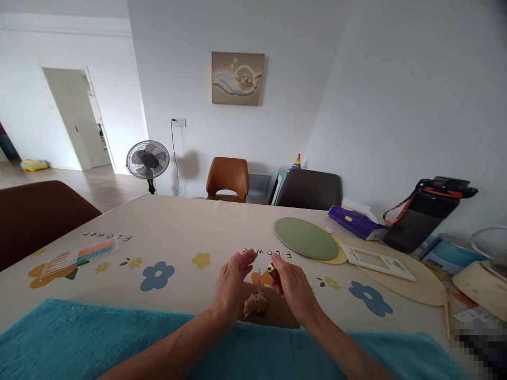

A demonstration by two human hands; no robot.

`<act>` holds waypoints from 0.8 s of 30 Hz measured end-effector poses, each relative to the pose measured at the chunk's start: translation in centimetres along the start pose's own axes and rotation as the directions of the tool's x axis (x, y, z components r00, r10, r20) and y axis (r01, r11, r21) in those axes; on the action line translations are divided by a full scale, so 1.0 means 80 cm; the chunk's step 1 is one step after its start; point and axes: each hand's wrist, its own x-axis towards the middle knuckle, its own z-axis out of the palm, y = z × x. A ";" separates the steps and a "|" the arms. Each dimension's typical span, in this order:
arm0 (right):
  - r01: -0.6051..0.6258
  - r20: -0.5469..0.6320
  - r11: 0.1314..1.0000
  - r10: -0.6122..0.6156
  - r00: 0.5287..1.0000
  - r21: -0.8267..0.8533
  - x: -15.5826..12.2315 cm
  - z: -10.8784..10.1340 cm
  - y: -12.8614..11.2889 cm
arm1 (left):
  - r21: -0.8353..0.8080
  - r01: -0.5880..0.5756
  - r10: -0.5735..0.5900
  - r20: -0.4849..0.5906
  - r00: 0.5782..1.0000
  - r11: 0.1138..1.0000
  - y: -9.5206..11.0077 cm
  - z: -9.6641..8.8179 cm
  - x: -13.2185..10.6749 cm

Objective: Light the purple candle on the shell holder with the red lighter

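Your right hand (291,285) is closed around a gold lighter (271,270), its end near the tip of 1 thin purple candle (259,282). The candle stands upright in a brown lump (254,305) on the table (178,221), just beyond the teal towel (273,351). Your left hand (230,282), spread and gently curved, holds nothing beside the candle.

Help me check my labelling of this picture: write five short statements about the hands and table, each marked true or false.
1. The right hand holds a gold-coloured lighter. True.
2. The purple candle stands in a brown lump. True.
3. The left hand grips the candle. False: it is open beside the candle, apart from it.
4. The green mat lies on a chair. False: it lies on the table, beyond the right hand.
5. A purple pack lies on the table. True.
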 end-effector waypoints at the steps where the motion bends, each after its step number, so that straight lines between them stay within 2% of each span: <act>1: 0.016 0.001 1.000 -0.016 1.000 -0.016 0.000 0.000 -0.001 | 0.001 0.000 0.000 0.000 1.000 1.000 -0.001 0.000 0.000; 24: 0.057 -0.026 0.990 -0.060 0.998 -0.129 0.001 -0.001 0.001 | -0.006 0.009 -0.009 0.014 1.000 1.000 0.001 0.000 -0.005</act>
